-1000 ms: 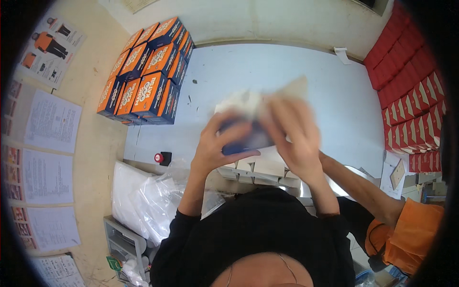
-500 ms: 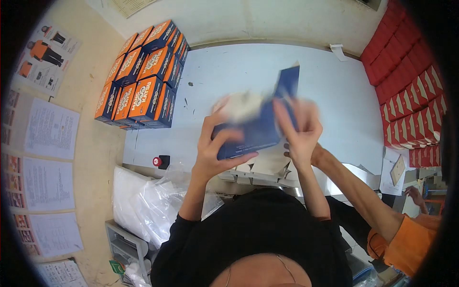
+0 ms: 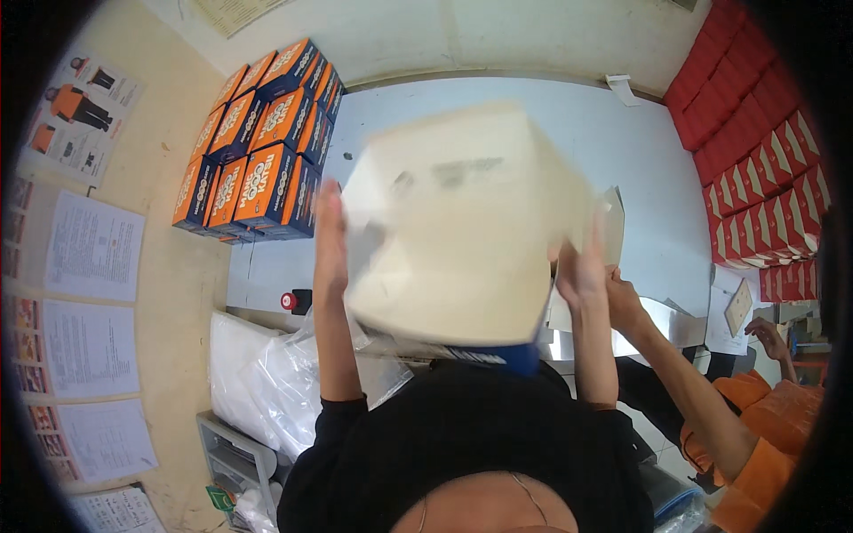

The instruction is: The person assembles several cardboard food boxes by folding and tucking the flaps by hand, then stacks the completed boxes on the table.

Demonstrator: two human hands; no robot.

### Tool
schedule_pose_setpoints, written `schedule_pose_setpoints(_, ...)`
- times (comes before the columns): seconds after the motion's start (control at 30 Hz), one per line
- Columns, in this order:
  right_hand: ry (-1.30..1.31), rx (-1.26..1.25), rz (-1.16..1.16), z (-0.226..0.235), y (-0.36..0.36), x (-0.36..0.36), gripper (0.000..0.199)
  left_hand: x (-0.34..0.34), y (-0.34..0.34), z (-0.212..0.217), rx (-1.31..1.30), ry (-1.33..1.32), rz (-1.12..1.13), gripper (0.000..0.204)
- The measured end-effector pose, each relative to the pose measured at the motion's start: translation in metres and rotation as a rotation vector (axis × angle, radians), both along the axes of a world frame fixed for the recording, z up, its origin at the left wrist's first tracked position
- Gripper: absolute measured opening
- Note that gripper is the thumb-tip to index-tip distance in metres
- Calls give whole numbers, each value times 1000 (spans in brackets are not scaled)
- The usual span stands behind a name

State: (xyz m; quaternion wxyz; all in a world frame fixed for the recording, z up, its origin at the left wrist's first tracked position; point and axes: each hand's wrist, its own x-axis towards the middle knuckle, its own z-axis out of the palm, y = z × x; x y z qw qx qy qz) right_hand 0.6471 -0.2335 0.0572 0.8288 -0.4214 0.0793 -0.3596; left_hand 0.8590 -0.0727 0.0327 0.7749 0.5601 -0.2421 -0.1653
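Note:
A cardboard box [image 3: 444, 240], blurred by motion, is raised in front of me with its cream side facing up. Dark blue shows along its lower edge, and faint print marks the cream face. My left hand [image 3: 330, 244] grips the box's left edge, fingers pointing up and partly hidden. On the opposite edge, my right hand [image 3: 584, 275] holds the box, its thumb against the cream card. Just right of it, a co-worker's hand [image 3: 626, 302] is next to another piece of pale card [image 3: 611, 226], which is partly covered by my box.
Orange and dark blue boxes [image 3: 267, 182] are stacked on the white table [image 3: 653, 169] at the left. Red boxes [image 3: 755, 178] stand piled at the right. A red-topped stamp [image 3: 290, 301] and clear plastic bags [image 3: 284, 382] lie near left. The co-worker's orange sleeve [image 3: 755, 480] is close at right.
The blue folded card has been turned and opened out, so its cream side now faces up. My hands have moved apart to its two sides. The co-worker's hand shows more.

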Motion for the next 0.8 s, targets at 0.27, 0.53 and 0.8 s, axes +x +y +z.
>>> schedule_pose_setpoints(0.27,426,-853,-521,-23,16,46,25,1,20,-78,258,121,-163,49)
schedule_pose_setpoints(0.53,841,-1147,-140,-172,24,57,44,12,67,-172,878,-417,243,29)
schedule_pose_setpoints(0.8,868,-932,-157,-136,33,56,35,-2,46,-133,527,-277,370,29)
